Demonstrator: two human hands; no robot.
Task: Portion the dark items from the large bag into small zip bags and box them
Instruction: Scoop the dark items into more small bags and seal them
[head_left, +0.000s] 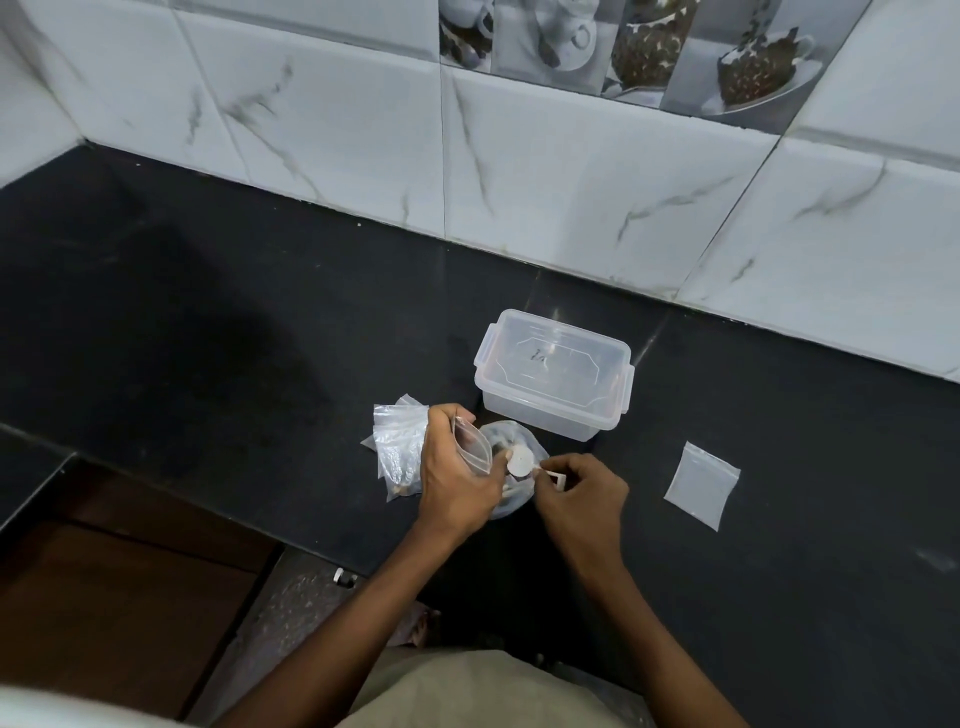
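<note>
The left hand (457, 478) grips one small zip bag (474, 451), its mouth gaping, above the large bag (511, 467) of dark items on the black desk (208, 322). The right hand (579, 501) pinches a small white piece (555, 477) beside it. One lidded clear box (553, 371) stands just behind; a pile of zip bags (397, 447), number unclear, lies left, one empty bag (701, 486) right. No writing is legible.

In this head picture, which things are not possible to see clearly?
Head view only:
- Large bag: contents mostly hidden by both hands.
- Right hand: its grip is on a small white piece, too small to identify.
- Box: inside blurred by the closed translucent lid.
- Pile of small bags: count unclear, overlapping, partly behind the left hand.
</note>
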